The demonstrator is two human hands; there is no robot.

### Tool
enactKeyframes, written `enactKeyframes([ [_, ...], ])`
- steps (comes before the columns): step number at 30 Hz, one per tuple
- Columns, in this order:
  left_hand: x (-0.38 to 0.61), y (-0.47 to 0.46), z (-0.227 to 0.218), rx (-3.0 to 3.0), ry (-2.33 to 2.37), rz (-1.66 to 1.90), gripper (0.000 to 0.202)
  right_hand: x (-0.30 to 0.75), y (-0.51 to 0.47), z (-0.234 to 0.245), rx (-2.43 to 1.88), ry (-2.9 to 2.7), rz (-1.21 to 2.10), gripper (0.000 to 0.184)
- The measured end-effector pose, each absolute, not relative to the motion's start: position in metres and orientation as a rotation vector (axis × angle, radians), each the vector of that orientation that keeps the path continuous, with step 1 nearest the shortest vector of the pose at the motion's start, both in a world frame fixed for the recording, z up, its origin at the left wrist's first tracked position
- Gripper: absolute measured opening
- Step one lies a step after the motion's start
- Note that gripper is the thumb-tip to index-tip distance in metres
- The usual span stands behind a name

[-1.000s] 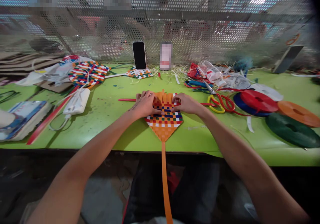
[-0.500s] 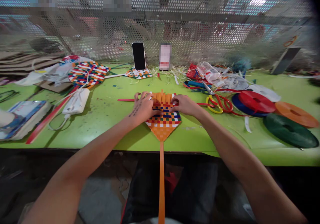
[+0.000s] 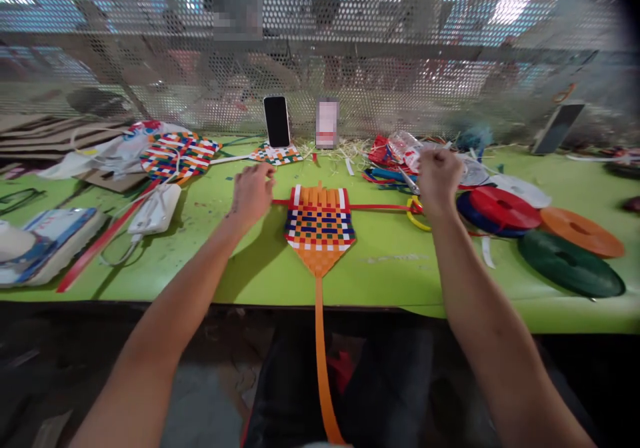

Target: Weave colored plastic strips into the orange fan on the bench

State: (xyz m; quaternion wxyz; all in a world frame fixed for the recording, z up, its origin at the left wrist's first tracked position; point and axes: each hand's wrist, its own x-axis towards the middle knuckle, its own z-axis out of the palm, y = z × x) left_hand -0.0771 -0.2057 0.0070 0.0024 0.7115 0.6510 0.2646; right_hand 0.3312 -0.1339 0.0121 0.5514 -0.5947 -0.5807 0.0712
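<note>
A woven piece (image 3: 320,228) of orange, blue, white, red and green strips lies flat on the table, pointed end towards me. From its point a long orange strip (image 3: 320,341) hangs over the edge towards my lap. A red strip (image 3: 377,207) runs crosswise through it and sticks out on both sides. My left hand (image 3: 253,191) is left of the piece, fingers curled, over the strip's left end; whether it grips the strip is hidden. My right hand (image 3: 440,175) is a raised fist above the scissors (image 3: 417,216); its contents cannot be made out. Neither hand touches the woven piece.
Strip rolls lie at right: red (image 3: 505,207), orange (image 3: 583,229) and green (image 3: 573,261). A plastic bottle (image 3: 403,147) and scraps lie behind my right hand. Two phones stand at the back, one black (image 3: 277,121). A white power bank-like box (image 3: 156,208) lies left.
Both hands have let go of the woven piece and moved apart, left hand to the left, right hand to the right and up. The piece's red and white side edges now show.
</note>
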Motion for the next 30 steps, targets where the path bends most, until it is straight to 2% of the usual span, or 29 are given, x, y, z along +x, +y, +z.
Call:
enactKeyframes([
  [2,-0.112,-0.193,0.008,2.110,2.122,0.846,0.026,0.305,-0.150,0.008,-1.479,-1.546,0.186,0.042],
  [6,-0.172,-0.178,0.005,1.843,2.198,0.925,0.017,0.246,-0.189,-0.002,-1.610,-2.165,0.599,0.053],
  [8,-0.188,-0.175,0.005,1.766,2.116,0.849,0.026,0.228,-0.201,-0.008,-1.597,-2.325,0.643,0.054],
  [11,-0.190,-0.174,0.005,1.848,1.806,0.564,0.052,0.218,-0.206,-0.014,-1.596,-2.419,0.650,0.060],
  [13,-0.182,-0.175,0.005,1.990,1.662,0.412,0.059,0.220,-0.204,-0.017,-1.600,-2.412,0.666,0.061],
  [20,-0.164,-0.173,-0.002,2.127,1.621,0.398,0.037,0.223,-0.200,-0.017,-1.646,-2.385,0.705,0.061],
  [30,-0.171,-0.169,-0.009,2.112,1.596,0.465,0.034,0.220,-0.203,-0.013,-1.701,-2.356,0.732,0.058],
])
